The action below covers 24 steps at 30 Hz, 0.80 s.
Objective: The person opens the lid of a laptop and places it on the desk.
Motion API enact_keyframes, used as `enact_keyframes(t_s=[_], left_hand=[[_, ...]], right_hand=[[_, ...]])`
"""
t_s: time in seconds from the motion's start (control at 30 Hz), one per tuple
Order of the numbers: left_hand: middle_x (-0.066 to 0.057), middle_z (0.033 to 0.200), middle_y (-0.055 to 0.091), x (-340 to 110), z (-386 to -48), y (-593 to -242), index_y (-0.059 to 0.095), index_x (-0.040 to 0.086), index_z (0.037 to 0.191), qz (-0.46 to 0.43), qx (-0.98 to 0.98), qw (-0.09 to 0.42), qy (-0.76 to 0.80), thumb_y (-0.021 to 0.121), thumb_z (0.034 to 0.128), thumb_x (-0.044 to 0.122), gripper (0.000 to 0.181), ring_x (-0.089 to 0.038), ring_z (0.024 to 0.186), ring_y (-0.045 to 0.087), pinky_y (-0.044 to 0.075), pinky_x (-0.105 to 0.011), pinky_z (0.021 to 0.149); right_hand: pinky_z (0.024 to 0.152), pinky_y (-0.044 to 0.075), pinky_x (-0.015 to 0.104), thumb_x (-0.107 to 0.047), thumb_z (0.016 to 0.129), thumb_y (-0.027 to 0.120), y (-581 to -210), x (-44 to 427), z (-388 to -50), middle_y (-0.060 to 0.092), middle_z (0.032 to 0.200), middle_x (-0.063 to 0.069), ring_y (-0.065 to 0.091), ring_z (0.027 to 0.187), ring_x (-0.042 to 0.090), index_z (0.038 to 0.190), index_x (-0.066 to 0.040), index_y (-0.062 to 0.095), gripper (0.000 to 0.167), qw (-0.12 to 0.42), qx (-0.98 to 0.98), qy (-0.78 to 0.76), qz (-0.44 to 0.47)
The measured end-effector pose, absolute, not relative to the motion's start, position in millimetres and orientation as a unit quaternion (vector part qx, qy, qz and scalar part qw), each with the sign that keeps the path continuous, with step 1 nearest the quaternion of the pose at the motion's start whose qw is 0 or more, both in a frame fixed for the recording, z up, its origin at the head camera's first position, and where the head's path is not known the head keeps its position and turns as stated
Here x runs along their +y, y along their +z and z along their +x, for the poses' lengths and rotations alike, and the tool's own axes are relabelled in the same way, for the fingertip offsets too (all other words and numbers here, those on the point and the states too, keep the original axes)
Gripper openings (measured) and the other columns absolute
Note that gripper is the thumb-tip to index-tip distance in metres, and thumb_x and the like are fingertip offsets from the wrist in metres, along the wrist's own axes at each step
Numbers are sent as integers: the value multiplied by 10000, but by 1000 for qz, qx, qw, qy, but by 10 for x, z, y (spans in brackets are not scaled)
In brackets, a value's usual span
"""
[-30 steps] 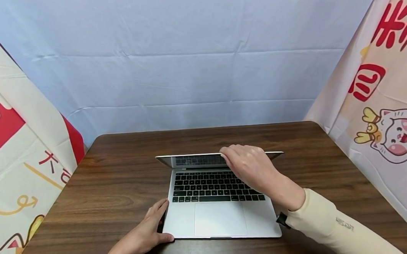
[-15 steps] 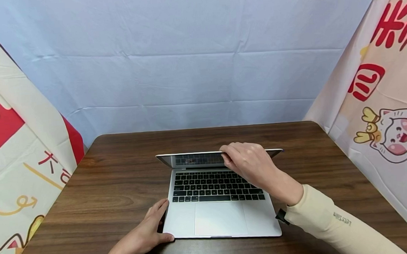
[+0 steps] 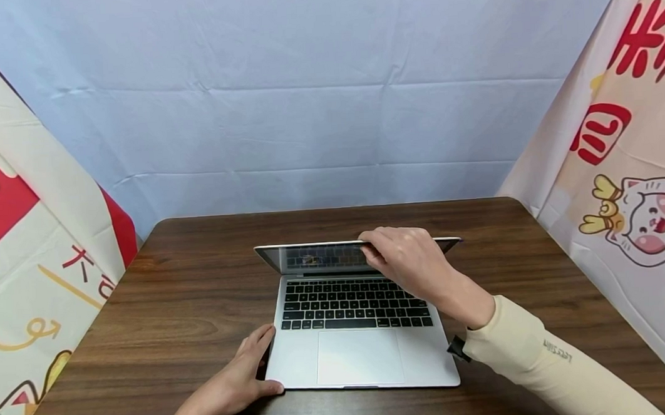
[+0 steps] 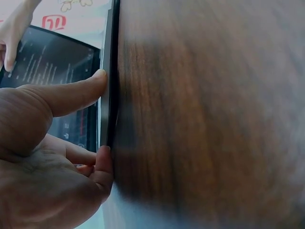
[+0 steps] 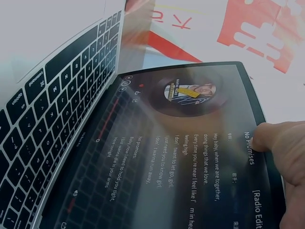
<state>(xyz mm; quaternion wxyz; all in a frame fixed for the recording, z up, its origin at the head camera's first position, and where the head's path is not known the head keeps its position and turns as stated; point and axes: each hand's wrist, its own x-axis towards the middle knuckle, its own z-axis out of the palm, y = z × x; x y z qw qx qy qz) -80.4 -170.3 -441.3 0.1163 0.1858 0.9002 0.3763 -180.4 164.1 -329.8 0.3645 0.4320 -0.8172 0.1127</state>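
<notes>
A silver laptop (image 3: 359, 356) lies on the wooden table, its lid tilted up and leaning toward me over the keyboard (image 3: 354, 303). My right hand (image 3: 411, 263) reaches across the keyboard and grips the lid's top edge right of centre. In the right wrist view, the thumb lies on the lit screen (image 5: 190, 157), which shows song lyrics and a round cover picture; the other fingers are mostly hidden behind the lid. My left hand (image 3: 236, 375) holds the base at its front left corner, the thumb at the front edge and the fingers along the left side.
The brown table (image 3: 191, 302) extends around the laptop on all sides. Behind it hangs a pale blue cloth (image 3: 305, 108). Printed cloths with red characters and cartoon cats hang at the left (image 3: 24, 249) and right (image 3: 638, 216).
The laptop's lid has risen slightly, its top edge moving up, with my right hand holding it. More of the screen shows. My left hand has stayed at the base's corner.
</notes>
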Motion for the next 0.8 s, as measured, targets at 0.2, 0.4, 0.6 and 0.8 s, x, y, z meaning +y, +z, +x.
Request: enact_keyframes(t_s=[0.2, 0.4, 0.6, 0.8], left_hand=[[-308, 1593, 279, -1712, -799, -4416, 296, -159, 1538, 190, 898, 119, 379, 881, 818, 166, 983, -406, 1350, 400, 499, -420, 983], [-318, 1588, 273, -1715, -799, -4405, 291, -167, 1534, 192, 894, 120, 387, 881, 816, 152, 983, -422, 1360, 391, 514, -412, 970], [-316, 1590, 274, -1711, -794, -4403, 292, -165, 1535, 190, 895, 120, 385, 882, 815, 153, 983, -431, 1385, 367, 508, -427, 983], [-314, 1588, 275, -1711, -795, -4405, 292, -168, 1533, 191, 894, 119, 389, 882, 812, 141, 981, -433, 1378, 371, 521, -415, 966]], right_hand=[[444, 387, 261, -26, 918, 708, -3276, 1640, -1860, 700, 770, 31, 532, 523, 100, 1002, -37, 726, 87, 359, -819, 120, 430], [430, 389, 249, -38, 906, 741, -3251, 1645, -1911, 743, 836, 60, 583, 526, 107, 1017, -28, 737, 111, 361, -820, 120, 427], [422, 381, 253, -67, 918, 761, -3220, 1655, -1949, 757, 879, 76, 580, 521, 108, 1047, -30, 736, 137, 347, -828, 124, 423], [420, 415, 278, -85, 937, 747, -3183, 1652, -2014, 764, 891, 85, 609, 537, 128, 1070, -22, 735, 147, 339, -833, 125, 418]])
